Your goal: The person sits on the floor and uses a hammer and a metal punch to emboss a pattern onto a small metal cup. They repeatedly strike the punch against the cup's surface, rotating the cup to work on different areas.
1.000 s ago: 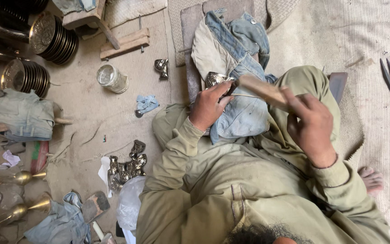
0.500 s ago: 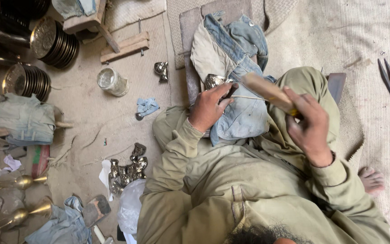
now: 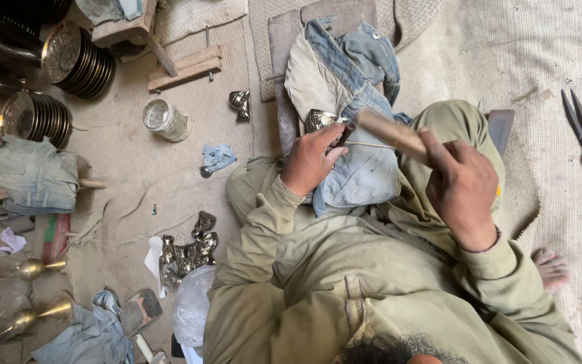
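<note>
Soft, even daylight, faint shadows, sharp focus, slight wide-angle edge stretch.

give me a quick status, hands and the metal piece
Left hand pins the embossed metal piece on the denim pad. Right hand in a closed grip on the wooden-handled tool, tip at the piece. Nothing between.

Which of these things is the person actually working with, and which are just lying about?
In use: left hand steadying an embossed metal piece on denim cloth; right hand gripping a wooden-handled tool.

Lying about: shears, glass jar, stacked metal plates, small metal castings.
</note>
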